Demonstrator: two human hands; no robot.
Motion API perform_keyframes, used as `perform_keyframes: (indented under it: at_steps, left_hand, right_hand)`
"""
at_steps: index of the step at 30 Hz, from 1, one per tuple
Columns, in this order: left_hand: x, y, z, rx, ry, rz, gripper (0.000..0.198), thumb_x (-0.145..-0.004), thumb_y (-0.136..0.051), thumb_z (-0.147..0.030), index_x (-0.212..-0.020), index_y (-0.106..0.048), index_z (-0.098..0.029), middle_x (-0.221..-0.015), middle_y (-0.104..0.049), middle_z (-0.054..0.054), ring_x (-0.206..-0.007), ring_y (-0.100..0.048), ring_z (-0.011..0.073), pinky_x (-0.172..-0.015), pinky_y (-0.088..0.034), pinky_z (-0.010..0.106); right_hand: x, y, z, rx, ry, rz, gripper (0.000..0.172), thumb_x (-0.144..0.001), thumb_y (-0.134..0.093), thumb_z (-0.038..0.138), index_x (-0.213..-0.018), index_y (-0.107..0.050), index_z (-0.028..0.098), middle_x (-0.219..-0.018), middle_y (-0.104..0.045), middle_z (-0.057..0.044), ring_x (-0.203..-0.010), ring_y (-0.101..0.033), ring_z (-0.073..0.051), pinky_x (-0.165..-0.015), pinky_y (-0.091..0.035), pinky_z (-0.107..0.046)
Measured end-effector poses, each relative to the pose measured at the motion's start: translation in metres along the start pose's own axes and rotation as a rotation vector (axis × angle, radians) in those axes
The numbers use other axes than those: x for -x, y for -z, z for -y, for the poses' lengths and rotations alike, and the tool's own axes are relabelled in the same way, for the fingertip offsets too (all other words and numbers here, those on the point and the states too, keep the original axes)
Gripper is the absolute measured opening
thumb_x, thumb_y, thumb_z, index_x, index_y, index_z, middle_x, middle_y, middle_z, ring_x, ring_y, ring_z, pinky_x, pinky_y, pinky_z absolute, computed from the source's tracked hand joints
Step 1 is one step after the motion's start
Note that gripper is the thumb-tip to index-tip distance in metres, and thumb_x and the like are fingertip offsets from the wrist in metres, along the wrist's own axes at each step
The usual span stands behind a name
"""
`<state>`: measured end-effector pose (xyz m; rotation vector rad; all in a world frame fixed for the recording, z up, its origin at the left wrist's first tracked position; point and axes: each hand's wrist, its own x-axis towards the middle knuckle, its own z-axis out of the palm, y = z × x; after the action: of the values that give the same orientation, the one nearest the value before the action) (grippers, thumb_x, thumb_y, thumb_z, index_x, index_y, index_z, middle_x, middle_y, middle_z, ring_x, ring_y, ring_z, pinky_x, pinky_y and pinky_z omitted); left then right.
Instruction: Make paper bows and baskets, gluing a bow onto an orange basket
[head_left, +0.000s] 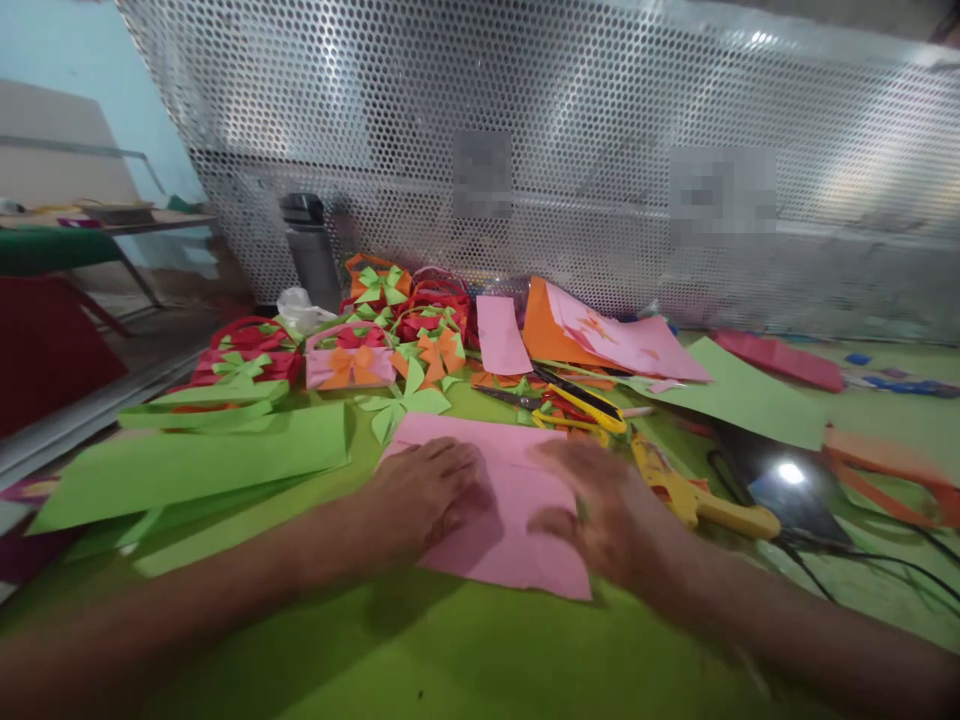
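Observation:
A pink sheet of paper (pixel 499 550) lies on the green tabletop in front of me, with crease lines across it. My left hand (pixel 427 495) rests on its left part, palm down, fingers slightly bent and pressing the surface. Over the right edge is my right hand (pixel 611 505), smeared by motion, its thumb spread from the fingers and nothing visible between them. Just beyond the sheet are yellow-handled scissors (pixel 581 400) and a light green paper bow (pixel 405 403). A yellow glue gun (pixel 697 500) lies right of my right hand.
Small decorated paper bags (pixel 351 365) crowd the back left, near a grey bottle (pixel 311 255). Green paper sheets (pixel 217 450) spread at left. A dark phone-like device (pixel 795 495) with a bright light and cables sits at right. A perforated metal panel (pixel 570 90) closes the back.

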<state>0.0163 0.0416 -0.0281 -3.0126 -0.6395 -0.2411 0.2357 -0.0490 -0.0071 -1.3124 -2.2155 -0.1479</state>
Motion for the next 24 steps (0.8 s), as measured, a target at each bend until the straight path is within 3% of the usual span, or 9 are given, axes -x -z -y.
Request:
perform_keyframes:
  at_steps: [2,5,12,15,18,20,24]
  left_hand:
    - [0.000,0.001,-0.004,0.003,0.008,0.007,0.039,-0.089,-0.055,-0.030,-0.122,-0.055,-0.008,-0.127,-0.056,0.018,-0.118,-0.050,0.0326,-0.095,-0.045,0.049]
    - [-0.001,0.004,-0.010,-0.002,0.051,0.049,0.046,-0.086,-0.060,-0.031,-0.124,-0.053,-0.006,-0.128,-0.054,0.019,-0.119,-0.048,0.0334,-0.096,-0.044,0.049]
    - [-0.001,0.003,-0.013,-0.048,0.030,0.041,0.041,-0.086,-0.059,-0.033,-0.118,-0.057,-0.009,-0.127,-0.053,0.019,-0.119,-0.047,0.0342,-0.095,-0.043,0.050]
    - [0.000,0.003,-0.015,-0.066,0.010,0.027,0.036,-0.088,-0.055,-0.034,-0.116,-0.059,-0.011,-0.127,-0.053,0.018,-0.118,-0.047,0.0337,-0.095,-0.043,0.050]
    - [0.001,0.012,-0.023,-0.050,0.049,0.118,0.034,-0.088,-0.055,-0.037,-0.111,-0.062,-0.013,-0.122,-0.057,0.016,-0.113,-0.050,0.0341,-0.091,-0.045,0.049]
    - [0.004,0.022,-0.029,-0.027,0.067,0.181,0.035,-0.088,-0.054,-0.038,-0.111,-0.063,-0.014,-0.117,-0.060,0.015,-0.108,-0.054,0.0336,-0.089,-0.046,0.048]
    - [0.012,0.043,-0.036,0.089,0.028,0.097,0.033,-0.093,-0.041,-0.037,-0.105,-0.066,-0.019,-0.106,-0.067,0.007,-0.091,-0.063,0.0238,-0.082,-0.048,0.035]
  right_hand:
    - [0.015,0.001,0.020,0.152,0.139,0.082,0.028,-0.087,-0.054,0.031,-0.106,-0.061,0.012,-0.103,-0.070,-0.014,-0.093,-0.064,-0.026,-0.085,-0.050,-0.043]
    - [0.034,-0.006,0.037,0.377,0.276,0.022,0.027,-0.086,-0.044,0.013,-0.105,-0.063,0.011,-0.105,-0.071,-0.012,-0.097,-0.063,-0.028,-0.090,-0.044,-0.047]
    - [0.041,-0.022,0.035,0.448,0.289,-0.087,0.035,-0.077,-0.040,0.005,-0.101,-0.064,0.010,-0.100,-0.072,-0.014,-0.094,-0.063,-0.029,-0.096,-0.034,-0.049]
    - [0.035,-0.016,0.032,0.433,0.301,-0.001,0.028,-0.077,-0.042,0.006,-0.091,-0.066,0.012,-0.095,-0.072,-0.014,-0.086,-0.064,-0.027,-0.090,-0.039,-0.047]
    - [0.032,-0.006,0.027,0.252,0.219,0.166,0.020,-0.077,-0.046,0.007,-0.075,-0.062,0.017,-0.079,-0.070,-0.008,-0.068,-0.062,-0.021,-0.072,-0.046,-0.038]
    - [0.031,0.002,0.023,0.070,0.109,0.294,0.019,-0.079,-0.046,0.008,-0.069,-0.058,0.019,-0.067,-0.065,-0.002,-0.060,-0.058,-0.016,-0.061,-0.043,-0.031]
    - [0.025,0.018,0.020,-0.182,-0.169,0.477,0.019,-0.082,-0.051,0.013,-0.066,-0.058,0.020,-0.061,-0.060,0.004,-0.056,-0.054,-0.011,-0.053,-0.036,-0.024]
